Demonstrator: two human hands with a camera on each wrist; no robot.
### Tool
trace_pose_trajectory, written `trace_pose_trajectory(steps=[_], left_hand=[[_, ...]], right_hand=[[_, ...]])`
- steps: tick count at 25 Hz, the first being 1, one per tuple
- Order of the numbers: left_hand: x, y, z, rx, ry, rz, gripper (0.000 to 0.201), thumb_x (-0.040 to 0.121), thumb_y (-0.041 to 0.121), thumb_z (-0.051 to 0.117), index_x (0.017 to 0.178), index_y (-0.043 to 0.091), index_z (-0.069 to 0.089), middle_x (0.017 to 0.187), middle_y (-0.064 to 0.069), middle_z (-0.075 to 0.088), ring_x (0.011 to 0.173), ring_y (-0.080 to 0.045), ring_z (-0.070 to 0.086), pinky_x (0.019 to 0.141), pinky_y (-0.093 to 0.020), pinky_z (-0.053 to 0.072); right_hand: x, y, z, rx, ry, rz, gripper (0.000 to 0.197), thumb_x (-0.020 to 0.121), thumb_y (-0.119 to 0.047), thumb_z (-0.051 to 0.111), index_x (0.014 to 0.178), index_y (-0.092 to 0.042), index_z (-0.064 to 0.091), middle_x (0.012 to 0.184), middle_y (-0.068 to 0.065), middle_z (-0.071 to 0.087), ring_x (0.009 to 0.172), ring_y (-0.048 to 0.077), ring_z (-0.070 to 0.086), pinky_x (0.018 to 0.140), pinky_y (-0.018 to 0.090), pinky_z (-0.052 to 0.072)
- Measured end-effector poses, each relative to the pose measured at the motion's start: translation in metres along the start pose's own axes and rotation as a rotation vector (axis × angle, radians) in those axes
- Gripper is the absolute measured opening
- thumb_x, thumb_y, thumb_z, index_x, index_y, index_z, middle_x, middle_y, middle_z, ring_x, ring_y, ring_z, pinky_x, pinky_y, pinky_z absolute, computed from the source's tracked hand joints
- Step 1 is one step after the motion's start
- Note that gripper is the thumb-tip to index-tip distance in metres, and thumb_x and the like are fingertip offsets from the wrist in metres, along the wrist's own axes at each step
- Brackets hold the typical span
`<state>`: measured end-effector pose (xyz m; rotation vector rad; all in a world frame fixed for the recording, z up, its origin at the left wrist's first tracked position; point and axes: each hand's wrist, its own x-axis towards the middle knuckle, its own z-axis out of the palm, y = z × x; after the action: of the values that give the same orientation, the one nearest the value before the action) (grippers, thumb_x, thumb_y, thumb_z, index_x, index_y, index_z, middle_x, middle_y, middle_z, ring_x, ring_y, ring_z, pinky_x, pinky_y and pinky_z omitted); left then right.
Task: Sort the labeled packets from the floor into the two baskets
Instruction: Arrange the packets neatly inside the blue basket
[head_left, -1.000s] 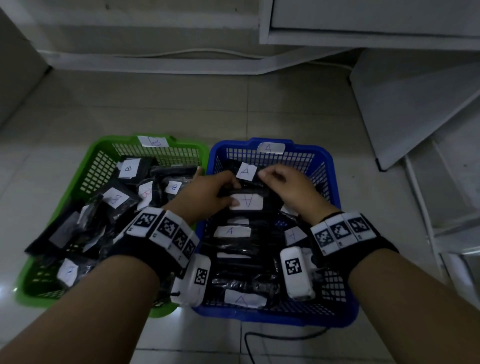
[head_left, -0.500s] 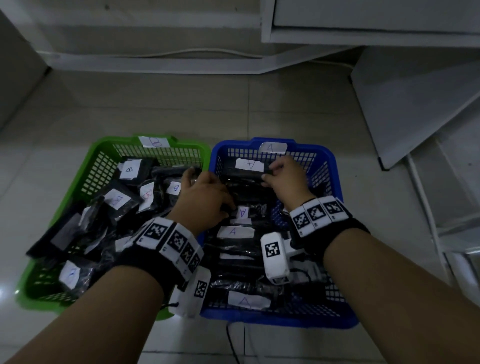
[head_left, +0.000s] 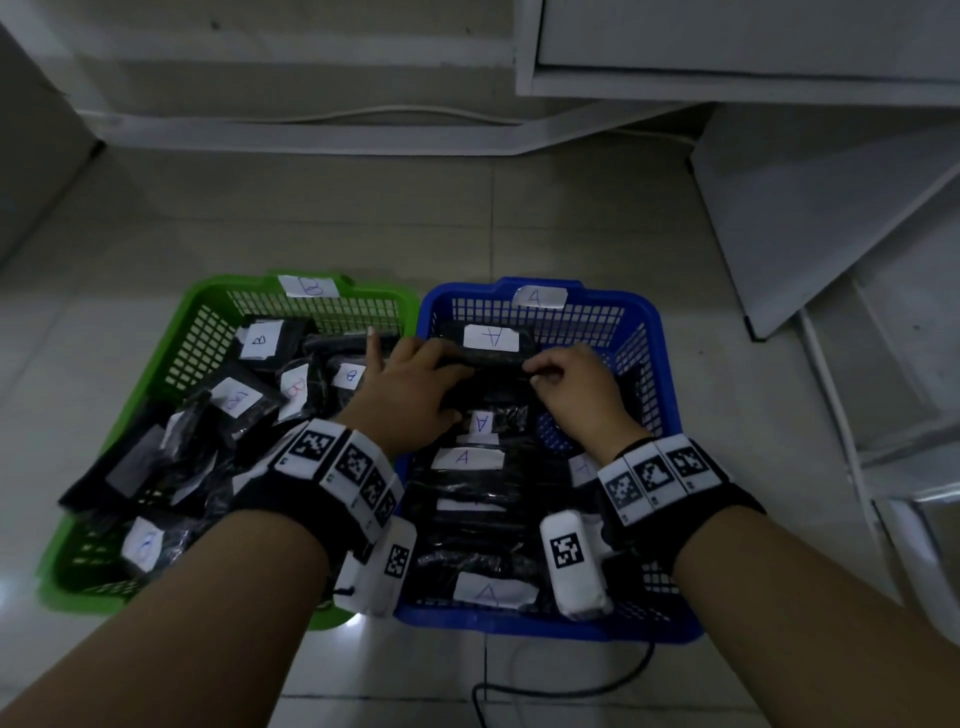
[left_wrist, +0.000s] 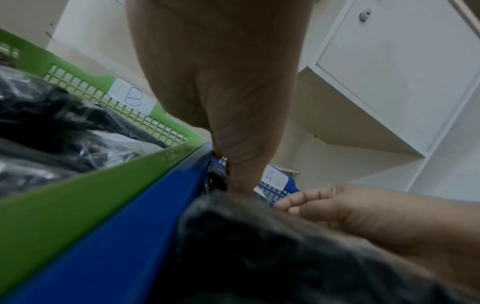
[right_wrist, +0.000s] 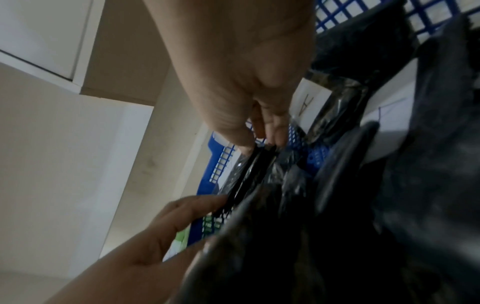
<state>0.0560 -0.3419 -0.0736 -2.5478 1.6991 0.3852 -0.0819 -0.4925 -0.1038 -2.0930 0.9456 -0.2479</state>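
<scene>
A black packet with a white "A" label (head_left: 491, 339) lies at the far end of the blue basket (head_left: 652, 332), which carries an "A" tag. My left hand (head_left: 448, 364) grips the packet's left end, with one finger sticking up over the basket wall. My right hand (head_left: 535, 371) pinches the right end between thumb and fingers (right_wrist: 259, 142). In the right wrist view the left hand (right_wrist: 166, 224) comes in from below. Several more A packets (head_left: 462, 457) fill the blue basket. The green basket (head_left: 208, 301) tagged "B" holds several B packets (head_left: 258, 340).
The two baskets stand side by side on a tiled floor (head_left: 311, 218). White boards (head_left: 810, 208) lean at the right and a white cabinet (head_left: 727, 47) hangs behind. A black cable (head_left: 561, 691) runs on the floor in front of the blue basket.
Both hands have carried the A packet from the middle of the blue basket to its far end, and it now lies flat there with its label up.
</scene>
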Motion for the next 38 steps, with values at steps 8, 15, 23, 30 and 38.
trace_pose_trajectory(steps=[8, 15, 23, 30, 38], left_hand=[[0.003, 0.003, 0.0, -0.122, -0.035, 0.076, 0.05, 0.09, 0.041, 0.055, 0.138, 0.036, 0.042, 0.151, 0.009, 0.026, 0.141, -0.02, 0.02, 0.115, -0.056, -0.009], [-0.028, 0.02, 0.01, -0.373, -0.132, 0.086, 0.036, 0.094, 0.052, 0.042, 0.122, 0.036, 0.058, 0.128, 0.013, 0.056, 0.128, -0.007, 0.042, 0.115, -0.052, -0.013], [-0.027, 0.014, 0.02, -0.328, -0.057, 0.139, 0.072, 0.077, 0.072, 0.015, 0.121, 0.039, 0.06, 0.127, 0.017, 0.055, 0.129, -0.005, 0.04, 0.11, -0.043, -0.024], [-0.027, 0.008, 0.014, -0.488, -0.165, 0.168, 0.048, 0.088, 0.064, 0.039, 0.121, 0.038, 0.06, 0.132, 0.02, 0.049, 0.132, 0.001, 0.034, 0.107, -0.042, -0.029], [-0.026, 0.005, 0.018, -0.516, -0.14, 0.185, 0.053, 0.081, 0.063, 0.032, 0.12, 0.04, 0.06, 0.131, 0.021, 0.049, 0.13, 0.003, 0.034, 0.107, -0.04, -0.028]], right_hand=[[0.003, 0.02, -0.046, -0.893, -0.294, -0.056, 0.069, 0.083, -0.041, 0.065, 0.14, -0.017, 0.036, 0.134, 0.012, 0.047, 0.126, 0.032, 0.035, 0.103, 0.039, 0.031], [-0.005, 0.019, -0.052, -0.25, -0.125, -0.014, 0.052, 0.086, -0.017, 0.066, 0.132, -0.009, 0.044, 0.137, 0.011, 0.044, 0.125, 0.026, 0.045, 0.09, 0.021, 0.032], [0.012, 0.019, -0.056, -0.404, -0.194, 0.025, 0.05, 0.088, -0.016, 0.064, 0.135, -0.012, 0.045, 0.136, 0.016, 0.046, 0.124, 0.03, 0.045, 0.095, 0.029, 0.038], [0.021, 0.017, -0.032, -0.612, -0.412, 0.131, 0.068, 0.085, -0.022, 0.065, 0.142, -0.016, 0.03, 0.141, 0.015, 0.031, 0.125, 0.037, 0.041, 0.105, 0.041, 0.04], [0.031, 0.016, -0.038, -0.227, -0.085, 0.055, 0.047, 0.082, 0.0, 0.066, 0.124, -0.014, 0.053, 0.135, 0.014, 0.033, 0.118, 0.03, 0.048, 0.098, 0.022, 0.034]])
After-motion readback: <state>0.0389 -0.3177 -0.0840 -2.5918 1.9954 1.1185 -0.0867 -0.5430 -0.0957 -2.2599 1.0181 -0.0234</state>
